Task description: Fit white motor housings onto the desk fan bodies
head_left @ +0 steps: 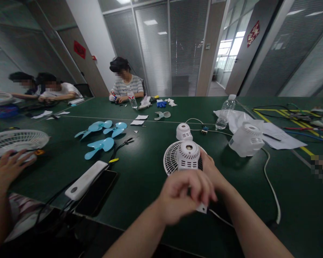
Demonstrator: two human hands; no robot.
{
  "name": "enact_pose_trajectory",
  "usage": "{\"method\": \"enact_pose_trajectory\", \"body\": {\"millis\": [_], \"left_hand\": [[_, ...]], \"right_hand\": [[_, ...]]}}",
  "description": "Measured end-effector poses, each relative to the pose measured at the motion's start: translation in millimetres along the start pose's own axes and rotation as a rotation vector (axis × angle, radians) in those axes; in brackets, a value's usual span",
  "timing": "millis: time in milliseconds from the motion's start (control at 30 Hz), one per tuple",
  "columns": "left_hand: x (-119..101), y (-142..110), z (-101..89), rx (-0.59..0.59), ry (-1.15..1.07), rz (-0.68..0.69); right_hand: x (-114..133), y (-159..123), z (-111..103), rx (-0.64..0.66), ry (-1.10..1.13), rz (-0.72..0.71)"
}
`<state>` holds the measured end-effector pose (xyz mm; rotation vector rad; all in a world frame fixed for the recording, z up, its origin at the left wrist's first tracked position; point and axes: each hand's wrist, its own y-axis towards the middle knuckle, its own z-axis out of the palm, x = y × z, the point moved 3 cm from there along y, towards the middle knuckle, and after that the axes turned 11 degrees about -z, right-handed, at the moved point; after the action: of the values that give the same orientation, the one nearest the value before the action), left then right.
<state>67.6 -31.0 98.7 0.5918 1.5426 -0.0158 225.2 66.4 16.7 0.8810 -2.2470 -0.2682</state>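
Observation:
A small white electric fan [188, 154] lies in front of me, its round grille [170, 157] on the far side and its vented motor housing turned up towards me. My right hand [207, 165] grips it from the right side, with the fingers partly hidden behind the housing. Closer to me, my left hand [187, 193] is curled over the fan's lower part, somewhat blurred. Whatever its fingers hold is hidden. Below them a pale end piece [202, 208] of the fan shows, and a white cord runs off to the right.
Behind the fan stands another white motor housing [184, 132]. To the right are a plastic-wrapped housing [247, 139], a water bottle [226, 111] and papers. Blue fan blades [99, 146], a white power bank [86, 179] and a phone [96, 193] lie left. A co-worker's hand [9, 168] rests beside a grille.

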Motion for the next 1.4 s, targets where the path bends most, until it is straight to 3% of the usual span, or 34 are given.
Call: {"method": "enact_pose_trajectory", "body": {"millis": [67,200,333,433,533,633,767,1133,1400], "left_hand": [[20.0,14.9,-27.4,-0.142,-0.133,-0.005],[80.2,31.4,-83.6,-0.471,0.096,-0.178],[119.5,29.0,-104.1,-0.477,0.192,-0.256],[122.8,25.5,-104.9,-0.398,0.219,-0.259],[116.7,23.8,-97.3,-0.163,0.274,-0.223],[114.8,21.5,-88.7,-0.023,0.526,-0.238],[116.9,21.6,-81.1,-0.003,0.733,-0.254],[129.1,23.2,-82.1,0.007,0.717,-0.296],[125.3,24.6,-85.0,0.025,0.665,-0.315]], "right_hand": [[-1.5,-0.2,2.4,-0.003,0.001,0.0],[-5.8,-2.1,3.4,0.045,0.04,0.02],[-11.9,-5.4,-0.2,0.124,0.123,0.054],[-14.9,-6.6,-3.1,0.159,0.174,0.045],[-16.4,-6.0,-3.3,0.158,0.189,0.034],[-16.8,-4.5,-1.7,0.126,0.164,0.039],[-15.4,-3.1,-1.0,0.109,0.15,0.034],[-1.1,0.8,-8.9,0.078,0.121,0.03],[-4.1,-1.5,-5.2,0.136,0.131,0.054]]}}
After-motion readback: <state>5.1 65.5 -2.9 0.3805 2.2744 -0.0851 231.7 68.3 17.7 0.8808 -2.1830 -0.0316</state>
